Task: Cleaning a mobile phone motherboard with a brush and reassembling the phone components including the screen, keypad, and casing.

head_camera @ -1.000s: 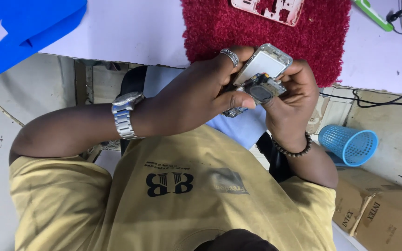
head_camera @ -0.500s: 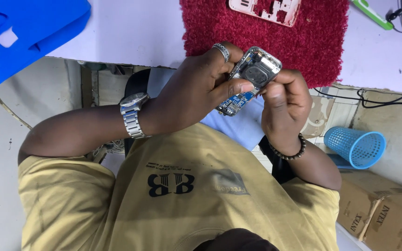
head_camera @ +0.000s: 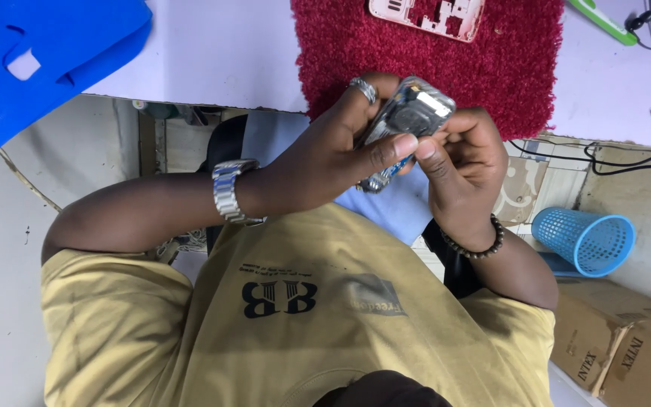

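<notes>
Near the red mat's [head_camera: 423, 68] front edge: phone body [head_camera: 408, 120] gripped by left hand [head_camera: 325, 154] and right hand [head_camera: 465, 169], long axis tilted up-right.

Left hand [head_camera: 325, 154] and right hand [head_camera: 465, 162] raised together, fingers curled, each grip closed, thumbs touching.

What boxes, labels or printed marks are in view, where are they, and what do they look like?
Brown cardboard boxes: bottom right on the floor, dark lettering on their sides.
Dark printed emblem: chest of the yellow shirt, blocky shape.
Grey rectangular print: beside the emblem, faded.
No screens or signs show.
</notes>
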